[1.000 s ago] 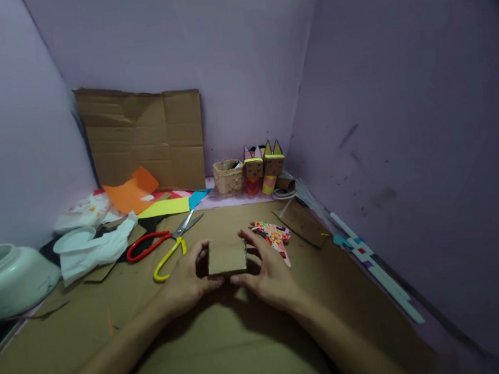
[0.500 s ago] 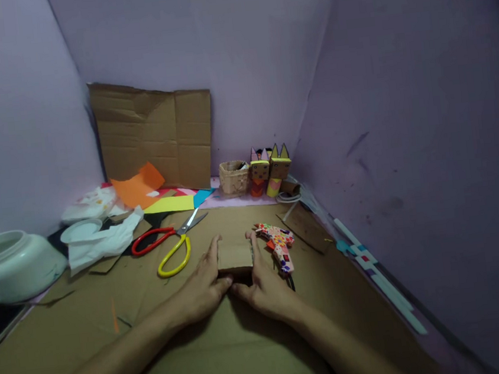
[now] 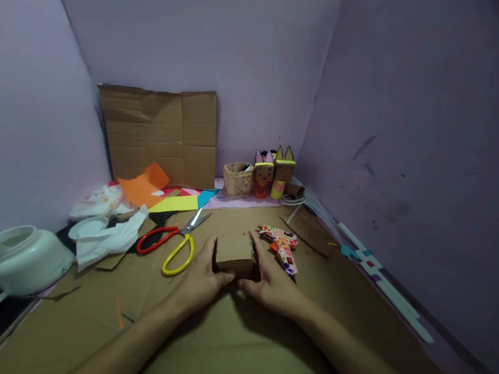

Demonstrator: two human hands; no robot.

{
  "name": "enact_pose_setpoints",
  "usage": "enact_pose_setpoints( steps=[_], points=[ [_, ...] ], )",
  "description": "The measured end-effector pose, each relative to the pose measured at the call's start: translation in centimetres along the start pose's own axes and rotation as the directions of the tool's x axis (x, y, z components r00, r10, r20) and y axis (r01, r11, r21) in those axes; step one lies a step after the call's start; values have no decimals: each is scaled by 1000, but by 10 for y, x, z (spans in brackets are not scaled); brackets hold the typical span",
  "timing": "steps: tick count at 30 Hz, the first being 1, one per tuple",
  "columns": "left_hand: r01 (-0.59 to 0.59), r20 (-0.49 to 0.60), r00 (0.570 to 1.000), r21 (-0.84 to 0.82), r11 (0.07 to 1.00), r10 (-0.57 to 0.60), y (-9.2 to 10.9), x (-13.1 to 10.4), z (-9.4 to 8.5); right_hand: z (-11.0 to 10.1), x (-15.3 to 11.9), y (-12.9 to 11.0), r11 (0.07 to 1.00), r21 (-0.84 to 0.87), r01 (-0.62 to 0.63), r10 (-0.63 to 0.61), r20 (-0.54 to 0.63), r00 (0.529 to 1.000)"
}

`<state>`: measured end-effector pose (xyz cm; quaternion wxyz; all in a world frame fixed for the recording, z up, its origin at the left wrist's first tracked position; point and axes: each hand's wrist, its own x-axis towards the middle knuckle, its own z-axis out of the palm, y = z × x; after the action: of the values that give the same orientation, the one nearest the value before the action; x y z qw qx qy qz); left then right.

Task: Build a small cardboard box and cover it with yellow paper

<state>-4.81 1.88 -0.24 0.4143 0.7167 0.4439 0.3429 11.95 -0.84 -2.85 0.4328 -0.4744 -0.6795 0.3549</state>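
Observation:
A small brown cardboard box point(image 3: 234, 251) is held between my two hands, above the cardboard sheet point(image 3: 196, 359) that covers the table. My left hand point(image 3: 204, 278) grips its left side, the thumb near the lower front edge. On the opposite side, my right hand point(image 3: 270, 280) presses with fingers along the wall and thumb in front. The box's underside is hidden. Just right of my right hand lies a glue gun point(image 3: 286, 245) covered in a colourful pattern. Scissors point(image 3: 178, 242) with one red and one yellow handle lie partly open to the left.
A white pot point(image 3: 21, 261) stands at the left beside crumpled white paper point(image 3: 112, 240). Coloured paper point(image 3: 145, 186) and a cardboard panel point(image 3: 161, 137) are at the back. A small basket point(image 3: 239, 180) stands by two eared cardboard figures point(image 3: 285, 170). Pale strips point(image 3: 397, 296) line the right wall.
The box is tipped slightly, so its top and front face show more. Both hands keep hold of it. The whole scene has shifted a little to the right in view.

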Motion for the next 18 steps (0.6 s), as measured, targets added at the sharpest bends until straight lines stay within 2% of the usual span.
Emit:
enact_pose_setpoints(
  steps=[6,8,11,13,18],
  points=[
    [-50,14,999,-76,996,51,10,-4,-4,-3,1,-5,990,140,1,11,-86,996],
    [-78,23,997,-66,995,80,8,-5,-3,-2,-1,-5,997,58,48,-43,-77,996],
    [-125,23,992,-15,992,125,2,-6,-1,0,-4,-2,975,-167,145,-153,-34,988],
    [-134,22,991,33,990,134,-2,-6,1,2,-7,1,951,-263,163,-173,-15,985],
    [-98,51,994,133,986,92,-4,-4,3,6,-7,5,948,-286,139,-151,-23,988]
  ],
)
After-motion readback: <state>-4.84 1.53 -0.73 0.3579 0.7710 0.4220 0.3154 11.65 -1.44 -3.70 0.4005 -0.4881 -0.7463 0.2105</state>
